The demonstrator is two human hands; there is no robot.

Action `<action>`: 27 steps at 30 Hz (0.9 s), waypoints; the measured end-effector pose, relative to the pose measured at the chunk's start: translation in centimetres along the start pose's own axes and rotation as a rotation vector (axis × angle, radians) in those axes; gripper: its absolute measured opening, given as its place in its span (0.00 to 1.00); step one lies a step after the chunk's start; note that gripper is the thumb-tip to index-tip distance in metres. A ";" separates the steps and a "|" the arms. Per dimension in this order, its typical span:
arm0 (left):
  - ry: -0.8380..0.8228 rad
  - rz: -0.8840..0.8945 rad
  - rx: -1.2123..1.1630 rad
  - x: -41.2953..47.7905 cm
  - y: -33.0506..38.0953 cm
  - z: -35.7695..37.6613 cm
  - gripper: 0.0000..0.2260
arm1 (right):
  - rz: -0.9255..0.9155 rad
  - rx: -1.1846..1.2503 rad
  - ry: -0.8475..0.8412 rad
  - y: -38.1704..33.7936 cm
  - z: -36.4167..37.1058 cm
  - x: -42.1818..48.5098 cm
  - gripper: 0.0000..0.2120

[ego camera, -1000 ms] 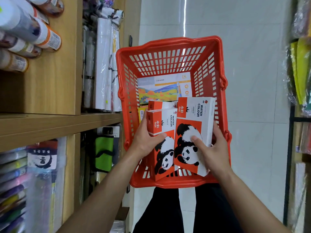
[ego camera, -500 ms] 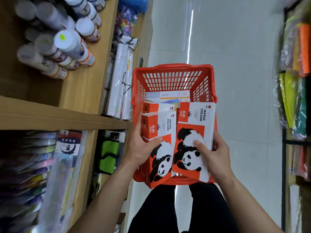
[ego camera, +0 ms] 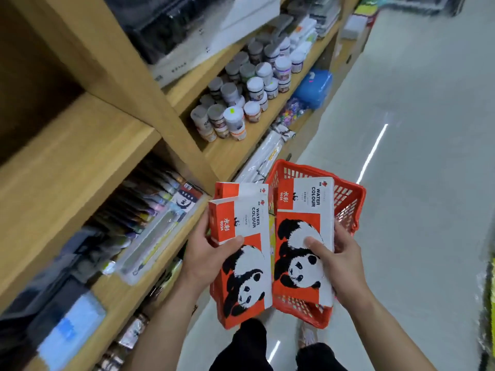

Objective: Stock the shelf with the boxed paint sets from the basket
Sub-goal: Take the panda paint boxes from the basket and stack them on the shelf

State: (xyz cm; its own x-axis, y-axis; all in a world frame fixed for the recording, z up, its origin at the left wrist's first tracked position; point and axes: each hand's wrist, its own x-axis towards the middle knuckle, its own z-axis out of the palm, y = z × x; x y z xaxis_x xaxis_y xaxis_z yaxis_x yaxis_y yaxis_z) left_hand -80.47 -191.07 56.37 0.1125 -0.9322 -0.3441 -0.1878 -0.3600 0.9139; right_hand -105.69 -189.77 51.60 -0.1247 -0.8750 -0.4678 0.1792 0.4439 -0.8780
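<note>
My left hand [ego camera: 206, 253] grips a stack of two red-and-white panda watercolour boxes [ego camera: 243, 253], thumb across the front of the top one. My right hand [ego camera: 334, 263] holds another panda watercolour box [ego camera: 302, 236], thumb on the panda picture. All the boxes are lifted above the red plastic basket [ego camera: 345, 199], which sits on the floor below and behind them. The wooden shelf unit [ego camera: 80, 156] stands to my left.
The shelves carry paint jars [ego camera: 241, 103], packs of brushes and pens [ego camera: 150, 210], white rolls [ego camera: 267, 156] and a blue case [ego camera: 313, 87]. Pale tiled floor [ego camera: 415, 129] runs along the aisle on the right. My dark trouser legs [ego camera: 241, 349] show below.
Both hands have lifted the panda boxes up out of the basket. My view has swung up and left toward the shelves.
</note>
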 end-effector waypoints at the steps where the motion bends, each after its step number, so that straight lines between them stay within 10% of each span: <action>1: 0.057 0.013 -0.036 -1.5 0.9 -0.5 0.30 | -0.018 -0.003 -0.043 -1.0 0.2 -0.4 0.24; 18: 0.829 0.292 -0.406 -20.2 10.0 -18.2 0.11 | -0.288 -0.026 -0.680 -16.9 20.1 -10.3 0.17; 27: 0.889 0.290 -0.601 -19.5 8.2 -26.7 0.10 | -0.100 -0.279 -0.724 -19.8 35.8 -7.2 0.13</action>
State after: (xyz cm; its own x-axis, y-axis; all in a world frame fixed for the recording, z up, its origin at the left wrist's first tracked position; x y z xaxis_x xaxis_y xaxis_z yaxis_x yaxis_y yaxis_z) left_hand -58.18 -174.85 76.29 0.8458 -0.5317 -0.0435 0.1560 0.1685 0.9733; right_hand -73.37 -199.16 76.01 0.5576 -0.7790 -0.2868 -0.0635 0.3045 -0.9504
